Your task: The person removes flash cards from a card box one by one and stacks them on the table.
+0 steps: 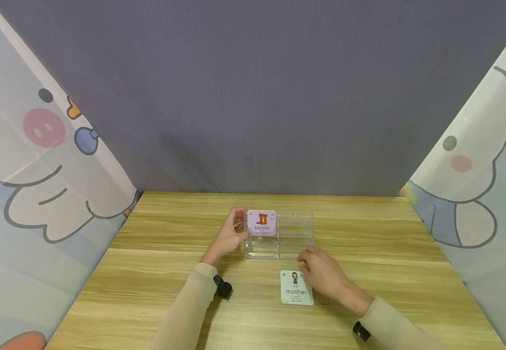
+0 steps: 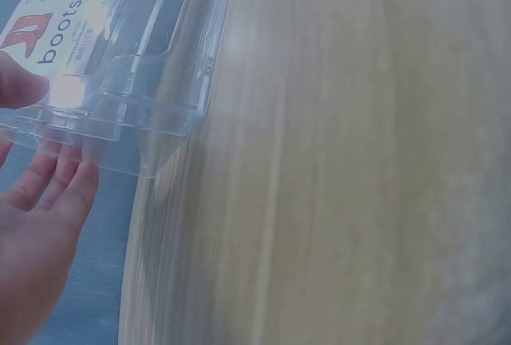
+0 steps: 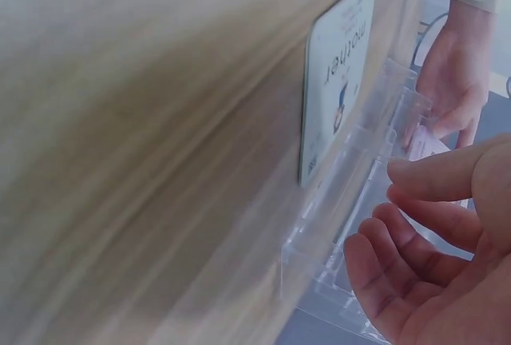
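A clear plastic display rack with tiered compartments stands on the table. In its upper left compartment leans a card reading "boots". My left hand grips the rack's left side: in the left wrist view the thumb lies over the card's edge and the fingers are behind the clear plastic. A pale green card reading "mother" lies flat in front of the rack. My right hand, fingers loosely bent and holding nothing, hovers beside that card near the rack's lower right corner.
The wood-grain table reaches back to a grey partition. Cartoon-printed curtains border it on both sides. A black band with a small device sits on the left wrist, and a similar one on the right.
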`<state>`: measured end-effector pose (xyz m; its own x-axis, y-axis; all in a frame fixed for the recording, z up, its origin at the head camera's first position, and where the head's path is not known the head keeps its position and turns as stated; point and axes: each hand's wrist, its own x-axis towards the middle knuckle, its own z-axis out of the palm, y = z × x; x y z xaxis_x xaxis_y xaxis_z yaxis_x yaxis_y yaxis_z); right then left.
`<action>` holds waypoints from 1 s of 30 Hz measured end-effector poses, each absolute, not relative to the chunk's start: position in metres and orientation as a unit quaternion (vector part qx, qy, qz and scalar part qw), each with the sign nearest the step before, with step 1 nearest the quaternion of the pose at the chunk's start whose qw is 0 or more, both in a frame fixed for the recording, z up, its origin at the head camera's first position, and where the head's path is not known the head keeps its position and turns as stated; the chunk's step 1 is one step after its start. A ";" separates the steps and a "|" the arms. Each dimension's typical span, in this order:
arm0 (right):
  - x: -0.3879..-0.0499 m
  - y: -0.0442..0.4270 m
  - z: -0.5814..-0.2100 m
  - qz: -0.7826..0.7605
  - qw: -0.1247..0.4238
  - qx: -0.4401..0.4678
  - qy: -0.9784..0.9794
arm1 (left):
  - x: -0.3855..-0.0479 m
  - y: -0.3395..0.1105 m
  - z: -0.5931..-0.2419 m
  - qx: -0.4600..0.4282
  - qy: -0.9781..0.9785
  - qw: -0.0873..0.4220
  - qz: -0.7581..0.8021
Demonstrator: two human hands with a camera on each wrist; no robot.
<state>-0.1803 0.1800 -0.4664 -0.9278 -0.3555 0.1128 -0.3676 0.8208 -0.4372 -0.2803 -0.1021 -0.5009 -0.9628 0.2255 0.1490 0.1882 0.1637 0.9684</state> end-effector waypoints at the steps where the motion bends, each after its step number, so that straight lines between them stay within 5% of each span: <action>1: -0.181 0.180 -0.465 0.233 0.013 0.189 -0.954 | -0.280 -0.102 -0.501 0.138 0.762 0.015 0.632; 20: -0.197 0.175 -0.442 0.214 0.066 0.249 -0.942 | -0.281 -0.104 -0.503 0.154 0.767 0.011 0.622; 30: -0.204 0.172 -0.426 0.218 0.046 0.249 -0.943 | -0.282 -0.105 -0.502 0.155 0.764 0.021 0.626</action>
